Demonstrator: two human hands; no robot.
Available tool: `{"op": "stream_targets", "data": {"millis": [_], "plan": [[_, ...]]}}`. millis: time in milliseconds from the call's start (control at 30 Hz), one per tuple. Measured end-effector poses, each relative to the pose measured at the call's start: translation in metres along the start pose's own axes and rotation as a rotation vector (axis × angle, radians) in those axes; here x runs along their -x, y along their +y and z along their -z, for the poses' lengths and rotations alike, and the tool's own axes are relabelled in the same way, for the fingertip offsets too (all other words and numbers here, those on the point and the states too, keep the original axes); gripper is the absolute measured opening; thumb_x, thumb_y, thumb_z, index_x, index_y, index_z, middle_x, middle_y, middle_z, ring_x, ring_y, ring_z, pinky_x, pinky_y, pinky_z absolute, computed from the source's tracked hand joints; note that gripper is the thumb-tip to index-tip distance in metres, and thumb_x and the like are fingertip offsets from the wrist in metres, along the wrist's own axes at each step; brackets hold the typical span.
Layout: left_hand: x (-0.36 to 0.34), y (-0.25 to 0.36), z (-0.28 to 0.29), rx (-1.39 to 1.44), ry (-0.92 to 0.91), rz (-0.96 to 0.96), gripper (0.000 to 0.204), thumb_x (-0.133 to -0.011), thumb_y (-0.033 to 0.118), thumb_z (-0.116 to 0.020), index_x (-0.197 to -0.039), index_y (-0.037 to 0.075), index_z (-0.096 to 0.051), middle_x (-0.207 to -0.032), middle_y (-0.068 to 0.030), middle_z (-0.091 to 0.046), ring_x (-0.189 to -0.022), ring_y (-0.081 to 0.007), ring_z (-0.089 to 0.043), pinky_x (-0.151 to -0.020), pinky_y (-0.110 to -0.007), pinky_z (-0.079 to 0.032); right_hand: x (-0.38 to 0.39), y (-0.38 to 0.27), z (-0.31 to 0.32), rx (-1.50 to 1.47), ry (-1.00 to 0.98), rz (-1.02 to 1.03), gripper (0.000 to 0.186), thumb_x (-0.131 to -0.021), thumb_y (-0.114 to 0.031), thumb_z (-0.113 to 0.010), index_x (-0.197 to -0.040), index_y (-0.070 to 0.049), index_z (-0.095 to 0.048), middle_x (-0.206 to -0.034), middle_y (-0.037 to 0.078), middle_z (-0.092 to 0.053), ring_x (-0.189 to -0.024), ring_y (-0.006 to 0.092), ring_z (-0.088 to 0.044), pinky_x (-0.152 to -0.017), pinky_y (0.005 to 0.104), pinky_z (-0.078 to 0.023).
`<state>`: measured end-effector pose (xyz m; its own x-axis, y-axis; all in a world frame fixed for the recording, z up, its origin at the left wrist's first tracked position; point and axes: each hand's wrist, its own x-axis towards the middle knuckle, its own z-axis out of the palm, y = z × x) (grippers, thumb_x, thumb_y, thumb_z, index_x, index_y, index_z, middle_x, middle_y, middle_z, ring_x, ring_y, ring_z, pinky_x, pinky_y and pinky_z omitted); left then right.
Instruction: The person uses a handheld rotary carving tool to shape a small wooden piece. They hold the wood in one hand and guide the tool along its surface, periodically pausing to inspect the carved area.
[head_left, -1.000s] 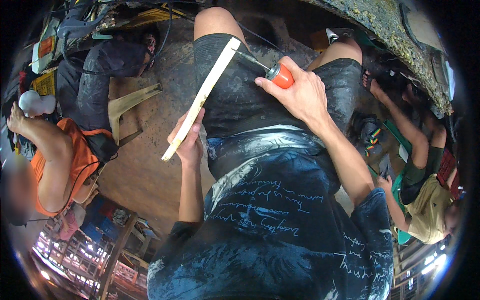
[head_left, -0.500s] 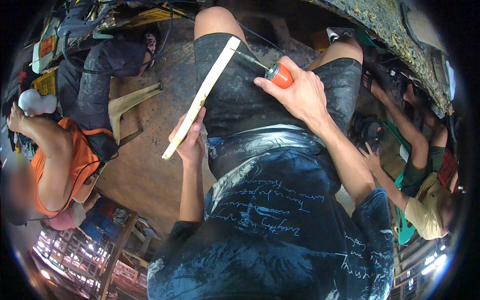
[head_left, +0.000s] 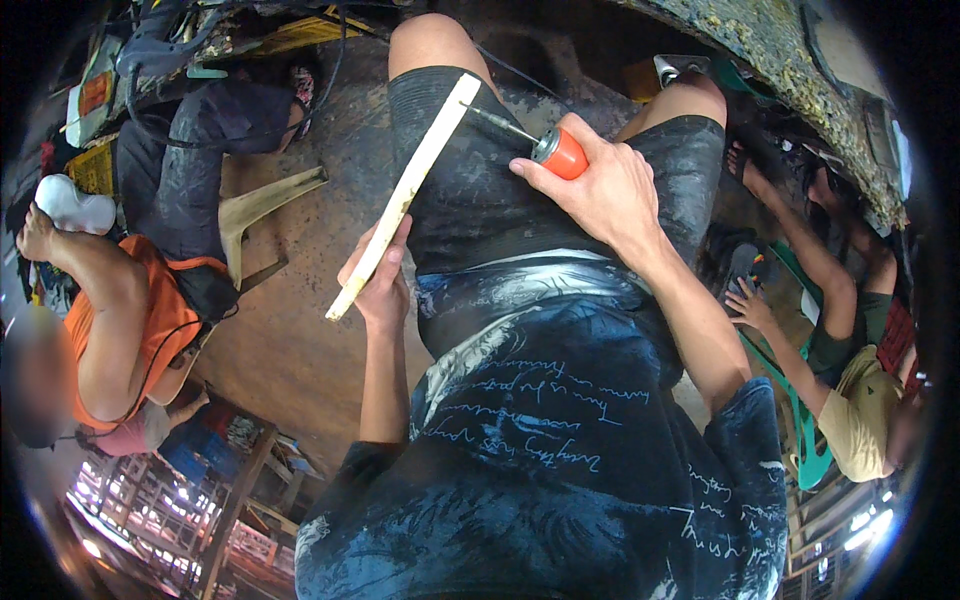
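Observation:
A long, pale, narrow strip (head_left: 415, 180), wood-like with dark specks near its lower end, slants upward over my lap. My left hand (head_left: 380, 285) is closed around its lower part, thumb on the near side. In my right hand (head_left: 612, 190) sits a tool (head_left: 562, 153) with an orange-red round handle, a metal collar and a thin metal shaft. My fingers wrap the handle, partly hidden behind it. The shaft points left, and its tip meets the strip's edge near the upper end; whether it has entered the strip I cannot tell.
A person in orange (head_left: 125, 330) sits at left, holding a white rounded object (head_left: 75, 205). At right is a person in a tan shirt (head_left: 862, 420), beside a green chair (head_left: 808, 440). A beige chair leg (head_left: 270, 200) stands left of me. A rough-edged slab (head_left: 840, 130) crosses the upper right.
The strip and the tool have shifted only very slightly, with both hands keeping their grip. At right, the other person's hand has moved a little; the person at left has shifted slightly.

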<state>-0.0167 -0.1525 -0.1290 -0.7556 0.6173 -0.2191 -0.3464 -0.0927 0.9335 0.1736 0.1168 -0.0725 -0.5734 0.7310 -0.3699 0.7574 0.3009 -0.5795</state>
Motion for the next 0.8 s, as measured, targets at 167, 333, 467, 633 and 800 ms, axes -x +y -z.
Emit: {"op": "stream_targets", "data": {"millis": [167,333,467,633,800], "plan": [[0.0,0.001,-0.001,0.014,-0.016,-0.019,0.023,-0.097,-0.002,-0.08,-0.115,-0.016,-0.075,-0.138,-0.0323,-0.071,-0.129,-0.0435,-0.071,-0.118,-0.057,-0.057,0.0,-0.001,0.001,0.025,0.01,-0.011,0.069,-0.089,-0.077,-0.075,-0.117,-0.014,-0.074,-0.086,0.024,-0.08,-0.087,0.0459,-0.08,-0.084,0.056,-0.064],[0.001,0.0,-0.001,0.006,-0.013,-0.02,0.024,-0.097,-0.004,-0.079,-0.118,-0.016,-0.075,-0.138,-0.0315,-0.071,-0.129,-0.0435,-0.071,-0.118,-0.057,-0.057,0.007,-0.004,-0.003,-0.015,-0.016,0.02,0.074,-0.088,-0.075,-0.079,-0.123,-0.011,-0.073,-0.086,0.021,-0.079,-0.083,0.0427,-0.08,-0.086,0.0523,-0.062],[0.002,-0.001,-0.002,0.022,-0.013,-0.023,0.026,-0.097,-0.004,-0.079,-0.12,-0.016,-0.074,-0.138,-0.0312,-0.071,-0.129,-0.0437,-0.071,-0.119,-0.057,-0.056,0.01,-0.006,-0.007,0.008,-0.013,0.027,0.071,-0.088,-0.073,-0.081,-0.123,-0.011,-0.073,-0.085,0.021,-0.079,-0.083,0.0427,-0.08,-0.086,0.0527,-0.062],[0.002,0.001,-0.003,0.001,-0.005,-0.013,0.029,-0.097,-0.002,-0.079,-0.122,-0.016,-0.074,-0.138,-0.0309,-0.071,-0.13,-0.0433,-0.071,-0.119,-0.056,-0.056,0.011,-0.007,-0.006,-0.019,-0.018,0.009,0.07,-0.089,-0.072,-0.081,-0.122,-0.011,-0.073,-0.084,0.021,-0.079,-0.082,0.0423,-0.08,-0.084,0.0511,-0.063],[0.002,0.001,-0.004,-0.012,-0.001,-0.016,0.029,-0.097,-0.002,-0.08,-0.121,-0.017,-0.074,-0.138,-0.0311,-0.071,-0.128,-0.0433,-0.072,-0.118,-0.055,-0.057,0.007,-0.006,-0.005,-0.001,0.002,0.007,0.07,-0.089,-0.074,-0.079,-0.121,-0.011,-0.074,-0.084,0.022,-0.079,-0.084,0.0441,-0.08,-0.083,0.0522,-0.063]]}}
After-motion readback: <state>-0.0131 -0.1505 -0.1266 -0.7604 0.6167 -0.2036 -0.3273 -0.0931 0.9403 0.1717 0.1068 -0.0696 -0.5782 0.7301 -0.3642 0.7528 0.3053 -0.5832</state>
